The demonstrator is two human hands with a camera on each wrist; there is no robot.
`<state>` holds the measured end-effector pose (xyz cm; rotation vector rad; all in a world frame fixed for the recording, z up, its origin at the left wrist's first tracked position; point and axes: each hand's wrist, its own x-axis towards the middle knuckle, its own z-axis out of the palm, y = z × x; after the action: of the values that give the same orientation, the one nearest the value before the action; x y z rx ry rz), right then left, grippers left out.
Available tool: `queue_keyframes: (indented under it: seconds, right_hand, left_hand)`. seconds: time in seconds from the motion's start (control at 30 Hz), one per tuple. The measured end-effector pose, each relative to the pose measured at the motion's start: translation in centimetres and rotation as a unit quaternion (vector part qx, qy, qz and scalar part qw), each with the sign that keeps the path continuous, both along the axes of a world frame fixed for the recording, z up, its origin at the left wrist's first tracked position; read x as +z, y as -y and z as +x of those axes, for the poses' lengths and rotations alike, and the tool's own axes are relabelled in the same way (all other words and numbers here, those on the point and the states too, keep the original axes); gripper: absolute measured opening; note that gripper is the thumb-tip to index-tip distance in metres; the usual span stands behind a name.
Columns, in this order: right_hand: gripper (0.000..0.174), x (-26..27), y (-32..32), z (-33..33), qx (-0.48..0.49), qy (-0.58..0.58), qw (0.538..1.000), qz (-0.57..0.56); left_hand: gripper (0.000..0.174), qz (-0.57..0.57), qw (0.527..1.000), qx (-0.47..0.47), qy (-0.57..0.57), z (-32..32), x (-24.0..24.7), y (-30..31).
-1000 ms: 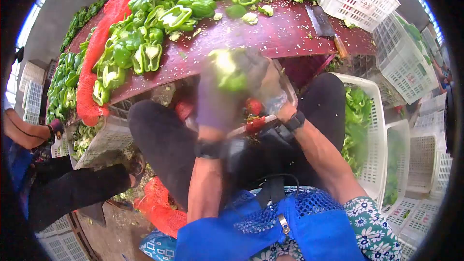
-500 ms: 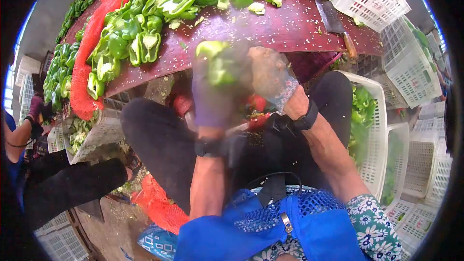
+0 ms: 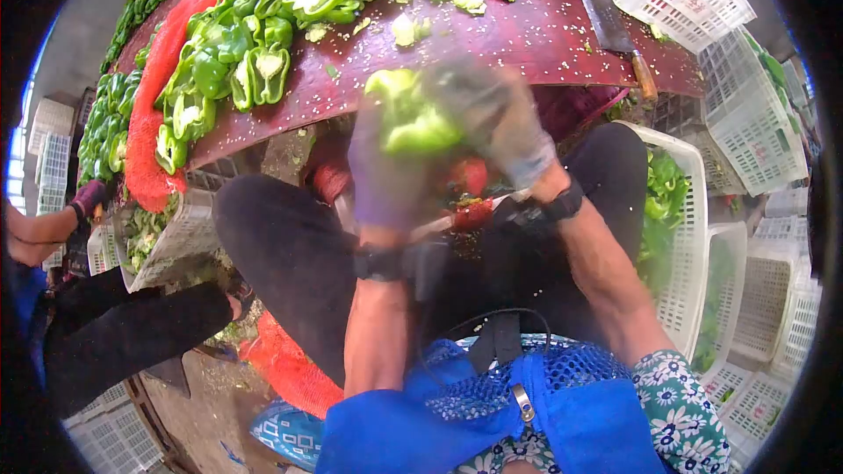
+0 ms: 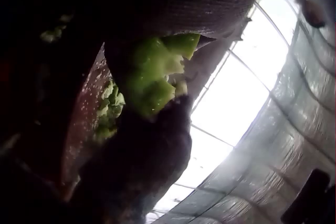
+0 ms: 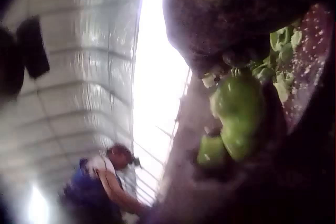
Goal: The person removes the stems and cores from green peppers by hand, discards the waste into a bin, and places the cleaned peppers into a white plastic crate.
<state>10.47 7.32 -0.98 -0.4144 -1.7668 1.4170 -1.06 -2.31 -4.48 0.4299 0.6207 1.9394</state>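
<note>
A green bell pepper [image 3: 408,118], its side torn open, is gripped by my left hand [image 3: 382,162] in a purple glove, over my lap just off the table's near edge. From the right, my right hand [image 3: 505,118] in a greyish glove reaches across the pepper, blurred, its fingers curled at the upper side. Jagged cut edges of the pepper [image 4: 157,77] show in the left wrist view, pale inside. In the right wrist view the right glove [image 5: 215,19] covers the top of the pepper [image 5: 241,111]. A pale seed core [image 3: 408,29] shows over the tabletop beyond the hands.
Many green peppers [image 3: 211,70] are heaped on the red tabletop [image 3: 527,44], bordered by red netting [image 3: 149,140]. A cleaver [image 3: 606,22] lies at the right, its handle over the edge. White crates [image 3: 680,246] stand to my right. Another person's arm [image 3: 48,233] is at far left.
The right hand has moved back left from beside the pepper onto it. The pale seed core has newly appeared over the table. The left hand still holds the pepper, now tilted more to the right.
</note>
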Motion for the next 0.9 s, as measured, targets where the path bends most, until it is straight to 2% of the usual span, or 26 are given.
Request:
queue_keyframes:
  seconds: [0.03, 0.07, 0.1, 0.13, 0.17, 0.2, 0.23, 0.27, 0.3, 0.33, 0.37, 0.4, 0.43, 0.47, 0.5, 0.57, 0.6, 0.63, 0.67, 0.7, 0.73, 0.77, 0.8, 0.83, 0.87, 0.9]
  right_hand:
    - [0.025, 0.2, -0.7, 0.2, 0.015, -0.156, 0.946, -0.282]
    - [0.025, 0.1, -2.6, 0.1, 0.015, -0.155, 0.946, -0.283]
    - [0.026, -0.1, -5.6, -0.2, -0.139, -0.076, 0.986, 0.059]
    - [0.028, 0.4, -7.0, -0.4, -0.274, 0.014, 0.878, 0.393]
    - [0.028, 0.2, -6.9, 0.1, -0.276, 0.013, 0.876, 0.396]
    - [0.026, 0.5, -5.5, 0.8, -0.221, 0.089, 0.931, 0.275]
    - [0.024, 0.9, -3.7, 1.6, -0.16, 0.164, 0.963, 0.144]
    - [0.02, 3.8, -0.3, 1.5, -0.18, 0.311, 0.888, 0.288]
    - [0.016, 4.1, 0.9, 1.1, -0.155, 0.394, 0.86, 0.285]
    - [0.017, 2.7, 1.4, 0.8, -0.169, 0.414, 0.84, 0.307]
    - [0.018, 1.1, 1.7, 0.5, -0.182, 0.432, 0.82, 0.329]
    - [0.018, 0.5, 1.5, 0.1, -0.182, 0.433, 0.819, 0.328]
    - [0.019, 0.1, 1.0, -0.4, -0.147, 0.455, 0.835, 0.271]
    - [0.021, -0.2, 0.8, -0.6, -0.112, 0.476, 0.846, 0.212]
    - [0.021, -0.6, 0.6, -0.5, -0.113, 0.476, 0.846, 0.212]
    - [0.021, -1.2, 0.1, 0.2, -0.047, 0.346, 0.926, 0.142]
    - [0.021, -1.5, -0.3, 0.7, -0.047, 0.345, 0.927, 0.142]
    - [0.022, -1.8, -1.0, 1.5, -0.017, 0.18, 0.983, 0.036]
    - [0.023, -2.0, -1.9, 2.5, 0.016, 0.01, 0.997, -0.071]
    - [0.026, -1.3, -3.2, 3.4, -0.012, 0.065, 0.988, -0.142]
    - [0.03, -1.3, -3.8, 2.9, -0.062, 0.09, 0.991, -0.081]
    - [0.034, -1.2, -4.2, 2.5, -0.113, 0.113, 0.987, -0.017]
    - [0.034, -1.8, -4.2, 2.6, -0.115, 0.112, 0.987, -0.014]
    - [0.039, -3.2, -3.9, 2.7, -0.107, 0.165, 0.98, 0.017]
    - [0.044, -4.5, -3.5, 2.7, -0.099, 0.218, 0.97, 0.048]
    - [0.044, -5.5, -2.4, 2.6, -0.101, 0.218, 0.97, 0.048]
  left_hand:
    - [0.038, -0.003, 1.0, 0.002, 0.001, 0.3, 0.1, 0.1]
    - [0.038, -0.026, 0.997, 0.057, -0.048, 0.7, 0.4, 0.0]
    - [0.037, -0.048, 0.988, 0.11, -0.098, 1.0, 0.6, -0.1]
    - [0.037, -0.046, 0.988, 0.109, -0.099, 1.0, 0.7, 0.0]
    - [0.037, -0.073, 0.946, 0.15, -0.279, 0.9, 0.8, 0.1]
    - [0.037, -0.1, 0.869, 0.187, -0.447, 0.7, 0.8, 0.1]
    - [0.037, -0.099, 0.869, 0.187, -0.446, 0.4, 0.7, 0.0]
    - [0.037, -0.092, 0.772, 0.239, -0.582, 0.1, 0.7, -0.1]
    - [0.037, -0.079, 0.651, 0.282, -0.7, 0.0, 0.7, -0.2]
    - [0.037, -0.079, 0.652, 0.279, -0.7, 0.5, 1.2, -0.4]
    - [0.036, -0.063, 0.706, 0.276, -0.65, 1.3, 1.9, -0.7]
    - [0.036, -0.047, 0.755, 0.272, -0.595, 1.9, 2.4, -0.9]
    - [0.036, -0.048, 0.756, 0.272, -0.594, 2.1, 2.4, -0.8]
    - [0.035, -0.091, 0.823, 0.242, -0.506, 2.3, 2.3, -0.6]
    - [0.035, -0.13, 0.878, 0.208, -0.412, 2.3, 2.3, -0.6]
    - [0.033, -0.118, 0.893, 0.197, -0.386, 1.4, 0.1, -0.9]
    - [0.032, -0.107, 0.908, 0.186, -0.36, 0.8, -0.6, -0.9]
    - [0.032, -0.107, 0.908, 0.188, -0.36, 0.3, -0.7, -0.7]
    - [0.032, -0.119, 0.825, 0.221, -0.507, 0.0, -0.8, -0.4]
    - [0.033, -0.127, 0.718, 0.246, -0.639, 0.0, -0.8, -0.2]
    - [0.041, -0.123, 0.763, 0.205, -0.601, 0.0, -0.6, -0.2]
    - [0.041, -0.119, 0.763, 0.206, -0.601, 0.3, -0.2, -0.4]
    - [0.042, -0.114, 0.852, 0.173, -0.481, 0.8, 0.0, -0.6]
    - [0.043, -0.106, 0.921, 0.135, -0.35, 1.2, 0.3, -0.8]
    - [0.043, -0.103, 0.921, 0.133, -0.351, 1.3, 0.6, -0.8]
    - [0.041, -0.098, 0.885, 0.156, -0.427, 1.4, 0.8, -0.7]
